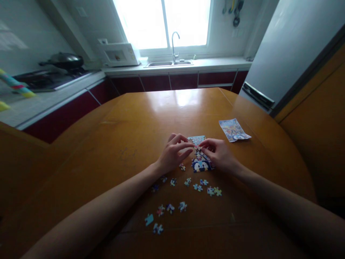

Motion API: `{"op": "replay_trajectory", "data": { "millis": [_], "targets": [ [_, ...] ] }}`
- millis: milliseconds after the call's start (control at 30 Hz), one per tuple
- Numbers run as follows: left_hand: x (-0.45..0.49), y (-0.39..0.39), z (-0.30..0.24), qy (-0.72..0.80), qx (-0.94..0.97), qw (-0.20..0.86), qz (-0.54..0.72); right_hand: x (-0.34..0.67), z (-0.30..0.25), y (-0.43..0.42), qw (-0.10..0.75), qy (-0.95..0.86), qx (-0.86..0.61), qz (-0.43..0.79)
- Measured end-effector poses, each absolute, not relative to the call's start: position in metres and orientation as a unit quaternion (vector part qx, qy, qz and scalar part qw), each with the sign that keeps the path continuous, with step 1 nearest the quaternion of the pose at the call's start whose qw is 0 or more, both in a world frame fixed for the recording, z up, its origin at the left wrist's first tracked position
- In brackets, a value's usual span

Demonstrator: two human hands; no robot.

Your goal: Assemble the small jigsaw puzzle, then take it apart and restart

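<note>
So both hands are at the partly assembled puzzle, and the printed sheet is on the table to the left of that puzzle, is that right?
Not quite: the head view shows the printed sheet on the table to the right of the partly assembled puzzle. Both the left hand and the right hand are indeed at the puzzle.

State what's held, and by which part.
The bare right hand may pinch a small, pale jigsaw piece by its edge; for the bare left hand, I cannot tell.
</note>
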State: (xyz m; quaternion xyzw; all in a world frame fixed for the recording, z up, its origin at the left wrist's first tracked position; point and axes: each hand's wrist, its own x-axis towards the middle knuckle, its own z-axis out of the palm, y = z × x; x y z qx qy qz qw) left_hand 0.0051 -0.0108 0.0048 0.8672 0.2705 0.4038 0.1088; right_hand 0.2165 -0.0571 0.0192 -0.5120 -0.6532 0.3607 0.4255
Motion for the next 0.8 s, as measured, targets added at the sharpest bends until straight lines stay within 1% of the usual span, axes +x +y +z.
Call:
{"op": "replay_trajectory", "data": {
  "millis": [167,367,567,800],
  "targets": [
    [0.004,-0.009,0.003,0.247,0.881,0.104,0.391,0.214,0.018,-0.059,0.409,-0.655,-0.499,0.394],
    [0.003,-0.009,0.0,0.262,0.889,0.111,0.359,0.214,0.011,-0.061,0.384,-0.718,-0.484,0.32],
    [0.004,-0.012,0.006,0.273,0.897,0.137,0.32,0.211,0.008,-0.063,0.376,-0.733,-0.484,0.294],
    [0.003,-0.013,0.007,0.278,0.896,0.146,0.313,0.208,0.004,-0.061,0.374,-0.742,-0.48,0.282]
  ]
}}
